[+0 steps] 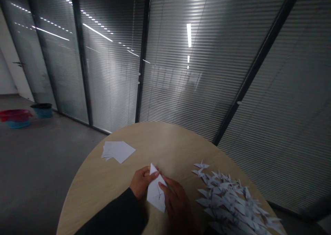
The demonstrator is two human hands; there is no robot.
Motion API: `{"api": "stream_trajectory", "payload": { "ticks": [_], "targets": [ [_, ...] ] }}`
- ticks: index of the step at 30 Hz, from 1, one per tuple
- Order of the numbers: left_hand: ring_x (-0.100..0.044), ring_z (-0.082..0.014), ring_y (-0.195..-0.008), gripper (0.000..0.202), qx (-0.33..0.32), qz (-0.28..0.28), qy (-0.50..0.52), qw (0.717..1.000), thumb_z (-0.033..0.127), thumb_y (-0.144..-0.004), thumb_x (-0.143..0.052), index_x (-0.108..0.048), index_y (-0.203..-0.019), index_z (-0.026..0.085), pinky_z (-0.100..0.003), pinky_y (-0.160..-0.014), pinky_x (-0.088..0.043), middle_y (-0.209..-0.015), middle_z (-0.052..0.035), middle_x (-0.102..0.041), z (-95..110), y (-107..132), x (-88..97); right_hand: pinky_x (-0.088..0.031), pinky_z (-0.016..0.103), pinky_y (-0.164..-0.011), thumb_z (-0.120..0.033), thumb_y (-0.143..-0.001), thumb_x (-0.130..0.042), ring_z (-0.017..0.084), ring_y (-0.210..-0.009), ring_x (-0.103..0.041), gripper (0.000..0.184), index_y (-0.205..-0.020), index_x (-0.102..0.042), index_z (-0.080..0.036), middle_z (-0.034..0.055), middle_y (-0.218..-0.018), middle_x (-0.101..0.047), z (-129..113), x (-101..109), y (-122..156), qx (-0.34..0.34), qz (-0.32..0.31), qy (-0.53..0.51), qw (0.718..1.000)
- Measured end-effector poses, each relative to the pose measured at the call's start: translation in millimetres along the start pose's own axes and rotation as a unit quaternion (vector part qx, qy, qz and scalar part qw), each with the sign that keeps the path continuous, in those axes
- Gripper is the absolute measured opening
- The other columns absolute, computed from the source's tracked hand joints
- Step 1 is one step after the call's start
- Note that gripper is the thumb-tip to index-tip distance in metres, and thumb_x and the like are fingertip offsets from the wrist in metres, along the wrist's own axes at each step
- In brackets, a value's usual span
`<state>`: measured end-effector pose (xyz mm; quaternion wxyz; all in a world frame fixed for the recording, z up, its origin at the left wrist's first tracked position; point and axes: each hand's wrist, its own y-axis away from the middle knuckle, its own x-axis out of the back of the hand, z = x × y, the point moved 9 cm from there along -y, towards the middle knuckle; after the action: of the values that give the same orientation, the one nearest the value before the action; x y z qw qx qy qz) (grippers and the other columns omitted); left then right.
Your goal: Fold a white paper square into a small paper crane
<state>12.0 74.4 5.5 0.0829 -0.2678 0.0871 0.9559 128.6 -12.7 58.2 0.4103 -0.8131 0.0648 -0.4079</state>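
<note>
A partly folded sheet of white paper (155,192) is held between both hands above the near middle of the table, its pointed end facing away from me. My left hand (141,182) grips its left edge, thumb pressed on the upper face. From the right, my right hand (177,197) pinches the other edge with thumb and fingers near a crease. To the right lies a heap of folded white paper cranes (232,200). A small stack of flat white paper sheets (119,151) rests at the left of the table.
The round wooden table (165,135) has its far edge close to a glass partition with blinds (186,90). On the grey floor at far left stand a basin with a red rim (17,116) and a blue bucket with a black liner (42,110).
</note>
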Motion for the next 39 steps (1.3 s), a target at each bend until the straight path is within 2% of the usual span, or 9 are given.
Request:
{"api": "stream_trajectory", "payload": {
  "ticks": [3, 5, 8, 11, 14, 16, 29, 34, 39],
  "targets": [
    [-0.060, -0.0153, -0.044, 0.044, -0.004, 0.003, -0.013, 1.000, 0.038, -0.041, -0.089, -0.069, -0.068, 0.009, -0.025, -0.047, -0.044, -0.054, -0.0062, -0.070, 5.3, 3.5, -3.1, -0.050, 0.035, -0.093, -0.021, -0.088, -0.041, 0.021, -0.109, -0.059, 0.036, -0.117, -0.061, -0.026, 0.0073, -0.117, -0.064, 5.6, 0.8, -1.0, -0.044, 0.010, -0.031, 0.999],
    [-0.059, -0.0146, -0.043, 0.044, -0.008, 0.001, -0.018, 1.000, 0.040, -0.040, -0.089, -0.068, -0.064, 0.009, -0.024, -0.045, -0.043, -0.052, -0.0057, -0.069, 8.7, 6.2, -6.9, -0.051, 0.034, -0.090, -0.032, -0.088, -0.042, 0.022, -0.104, -0.062, 0.034, -0.116, -0.060, -0.022, 0.0093, -0.111, -0.066, 23.0, -1.0, 0.8, -0.138, 0.022, -0.097, 0.985],
    [-0.056, -0.0134, -0.040, 0.045, -0.007, -0.010, -0.035, 0.999, 0.042, -0.039, -0.088, -0.068, -0.061, 0.009, -0.023, -0.043, -0.040, -0.049, -0.0047, -0.067, 9.1, 9.1, -13.1, -0.054, 0.029, -0.076, -0.048, -0.083, -0.050, 0.021, -0.087, -0.067, 0.039, -0.107, -0.058, -0.018, 0.0094, -0.096, -0.069, 53.1, -14.6, 11.7, -0.297, 0.028, -0.210, 0.931],
    [-0.053, -0.0118, -0.038, 0.045, -0.006, -0.022, -0.063, 0.998, 0.044, -0.039, -0.087, -0.067, -0.061, 0.010, -0.022, -0.042, -0.038, -0.046, -0.0027, -0.065, 6.3, 10.7, -17.5, -0.051, 0.025, -0.062, -0.055, -0.074, -0.057, 0.019, -0.071, -0.065, 0.040, -0.087, -0.061, -0.017, 0.0048, -0.077, -0.069, 64.9, -38.4, 20.8, -0.372, -0.049, -0.274, 0.885],
    [-0.054, -0.0120, -0.039, 0.045, -0.006, -0.027, -0.088, 0.996, 0.044, -0.040, -0.087, -0.067, -0.061, 0.010, -0.022, -0.042, -0.037, -0.048, -0.0028, -0.065, 4.5, 12.2, -19.3, -0.046, 0.023, -0.057, -0.055, -0.071, -0.060, 0.017, -0.065, -0.062, 0.040, -0.076, -0.063, -0.016, 0.0014, -0.067, -0.067, 60.9, -55.0, 25.2, -0.381, -0.149, -0.307, 0.859],
    [-0.054, -0.0121, -0.040, 0.043, -0.007, -0.029, -0.101, 0.994, 0.044, -0.041, -0.086, -0.067, -0.062, 0.011, -0.022, -0.042, -0.036, -0.048, -0.0028, -0.065, 4.3, 13.3, -20.0, -0.045, 0.023, -0.057, -0.051, -0.069, -0.062, 0.017, -0.065, -0.061, 0.038, -0.077, -0.066, -0.014, 0.0012, -0.068, -0.067, 57.5, -55.8, 25.6, -0.380, -0.176, -0.309, 0.854],
    [-0.052, -0.0097, -0.040, 0.042, -0.011, -0.041, -0.105, 0.994, 0.043, -0.046, -0.085, -0.069, -0.068, 0.011, -0.020, -0.041, -0.035, -0.048, -0.0001, -0.066, -0.8, 15.7, -23.3, -0.041, 0.023, -0.053, -0.038, -0.063, -0.066, 0.016, -0.059, -0.059, 0.032, -0.078, -0.073, -0.011, 0.0036, -0.066, -0.069, 51.9, -48.9, 25.9, -0.408, -0.176, -0.311, 0.840],
    [-0.061, -0.0142, -0.046, 0.047, -0.001, -0.014, -0.061, 0.998, 0.041, -0.039, -0.088, -0.070, -0.068, 0.010, -0.023, -0.047, -0.044, -0.054, -0.0063, -0.071, 3.0, 15.1, -20.4, -0.040, 0.022, -0.053, -0.033, -0.062, -0.066, 0.015, -0.058, -0.058, 0.029, -0.079, -0.072, -0.011, 0.0025, -0.066, -0.069, 45.7, -47.1, 25.0, -0.418, -0.180, -0.322, 0.830],
    [-0.065, -0.0185, -0.050, 0.048, -0.005, 0.020, -0.025, 0.999, 0.040, -0.033, -0.090, -0.070, -0.065, 0.009, -0.026, -0.050, -0.049, -0.055, -0.0101, -0.072, 11.8, 15.8, -16.9, -0.038, 0.022, -0.053, -0.031, -0.061, -0.065, 0.014, -0.056, -0.055, 0.027, -0.076, -0.072, -0.010, 0.0013, -0.062, -0.066, 35.7, -44.5, 20.3, -0.407, -0.191, -0.311, 0.837]
  ]
}}
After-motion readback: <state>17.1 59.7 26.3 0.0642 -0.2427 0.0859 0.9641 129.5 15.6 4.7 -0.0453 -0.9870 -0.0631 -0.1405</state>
